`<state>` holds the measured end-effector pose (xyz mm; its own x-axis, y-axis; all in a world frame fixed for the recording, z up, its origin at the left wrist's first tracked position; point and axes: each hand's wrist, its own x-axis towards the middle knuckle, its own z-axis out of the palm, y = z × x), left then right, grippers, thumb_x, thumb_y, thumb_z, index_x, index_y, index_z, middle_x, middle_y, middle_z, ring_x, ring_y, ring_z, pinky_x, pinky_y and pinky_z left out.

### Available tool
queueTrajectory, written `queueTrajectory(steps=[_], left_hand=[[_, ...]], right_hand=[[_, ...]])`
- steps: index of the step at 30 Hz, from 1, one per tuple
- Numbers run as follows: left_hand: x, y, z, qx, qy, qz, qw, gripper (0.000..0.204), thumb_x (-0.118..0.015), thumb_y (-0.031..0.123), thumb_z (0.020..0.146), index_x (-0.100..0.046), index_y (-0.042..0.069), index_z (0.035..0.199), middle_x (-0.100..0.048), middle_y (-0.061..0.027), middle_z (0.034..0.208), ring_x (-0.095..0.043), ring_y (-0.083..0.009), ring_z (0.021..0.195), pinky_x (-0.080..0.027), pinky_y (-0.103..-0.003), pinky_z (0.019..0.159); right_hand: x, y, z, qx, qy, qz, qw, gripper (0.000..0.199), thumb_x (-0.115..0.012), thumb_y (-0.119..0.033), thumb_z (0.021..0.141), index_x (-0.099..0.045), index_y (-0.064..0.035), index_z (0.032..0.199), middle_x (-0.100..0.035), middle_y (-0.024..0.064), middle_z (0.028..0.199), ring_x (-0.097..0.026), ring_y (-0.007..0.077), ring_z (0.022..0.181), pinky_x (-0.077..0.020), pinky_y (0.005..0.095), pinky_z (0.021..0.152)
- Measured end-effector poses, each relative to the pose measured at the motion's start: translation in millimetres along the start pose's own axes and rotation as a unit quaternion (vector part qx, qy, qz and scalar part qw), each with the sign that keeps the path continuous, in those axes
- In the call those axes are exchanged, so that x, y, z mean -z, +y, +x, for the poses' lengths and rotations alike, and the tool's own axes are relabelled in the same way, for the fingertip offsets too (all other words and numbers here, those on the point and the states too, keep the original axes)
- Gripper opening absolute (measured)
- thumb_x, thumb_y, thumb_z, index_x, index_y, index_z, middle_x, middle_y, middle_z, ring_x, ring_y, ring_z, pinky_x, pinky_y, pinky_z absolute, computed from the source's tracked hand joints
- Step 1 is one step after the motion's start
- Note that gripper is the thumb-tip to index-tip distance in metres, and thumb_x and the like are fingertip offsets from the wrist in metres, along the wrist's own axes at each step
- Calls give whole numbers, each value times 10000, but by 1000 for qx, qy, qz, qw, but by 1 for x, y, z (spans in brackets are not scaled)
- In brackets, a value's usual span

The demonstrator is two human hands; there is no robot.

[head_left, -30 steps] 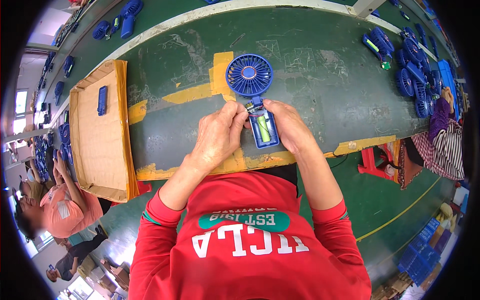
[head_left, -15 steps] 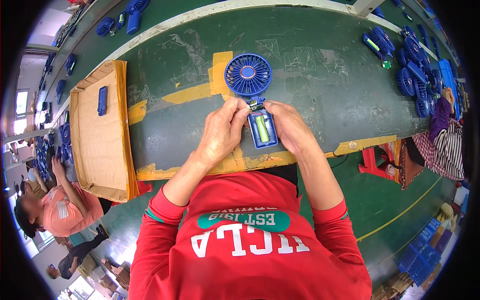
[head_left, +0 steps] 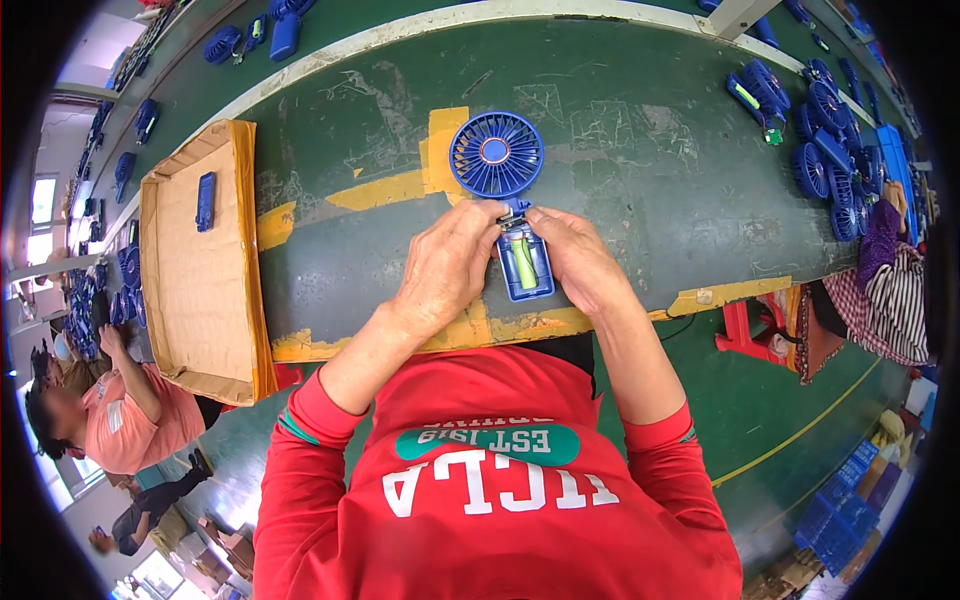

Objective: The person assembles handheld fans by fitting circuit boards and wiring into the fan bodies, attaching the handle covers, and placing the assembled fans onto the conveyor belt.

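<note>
Blue handheld fan lies flat on the green table, open handle with a green battery between both hands. Left hand and right hand curl round the handle's sides, gripping it. Cardboard tray left; more fan parts far right; another person near left.

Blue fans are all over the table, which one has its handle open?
The blue fan between the left hand and right hand: its open handle shows a green battery.
</note>
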<state>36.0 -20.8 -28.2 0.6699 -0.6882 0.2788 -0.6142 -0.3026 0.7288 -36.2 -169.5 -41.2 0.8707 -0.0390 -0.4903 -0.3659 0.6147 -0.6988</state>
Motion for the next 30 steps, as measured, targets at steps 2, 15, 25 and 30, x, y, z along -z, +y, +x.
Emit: queueTrajectory(steps=[2, 15, 25, 30], left_hand=[[2, 1, 1, -24, -25, 23, 999, 240, -561, -16, 775, -557, 22, 1012, -583, -128, 888, -595, -303, 784, -497, -380, 653], [9, 6, 1, -125, -88, 166, 974, 372, -540, 3, 711, -536, -22, 1082, -538, -120, 920, -590, -293, 787, -504, -374, 645], [11, 21, 12, -96, -150, 196, 964, 371, -543, -29, 684, -547, -39, 1054, -535, -124, 899, -580, -289, 795, -508, -377, 633], [10, 21, 16, -108, -159, 185, 964, 362, -537, -39, 685, -543, -46, 1046, -525, -132, 890, -574, -306, 802, -500, -395, 635]], right_hand=[[0, -1, 0, -1, -1, -3, 1000, 271, -432, -199, 939, -557, 18, 1044, -600, 61, 954, -580, 110, 840, -486, 265, 754], [4, 0, -6, 48, -87, -65, 993, 352, -533, -63, 878, -474, 14, 1217, -579, 23, 1036, -553, 66, 899, -477, 231, 778], [-3, -1, -8, 63, -61, -75, 993, 321, -514, -27, 871, -492, 10, 1189, -575, 10, 1005, -533, 45, 862, -458, 209, 747], [1, 0, -8, 53, -57, -84, 993, 289, -495, -11, 867, -512, 3, 1155, -572, 0, 964, -521, 35, 837, -454, 208, 718]])
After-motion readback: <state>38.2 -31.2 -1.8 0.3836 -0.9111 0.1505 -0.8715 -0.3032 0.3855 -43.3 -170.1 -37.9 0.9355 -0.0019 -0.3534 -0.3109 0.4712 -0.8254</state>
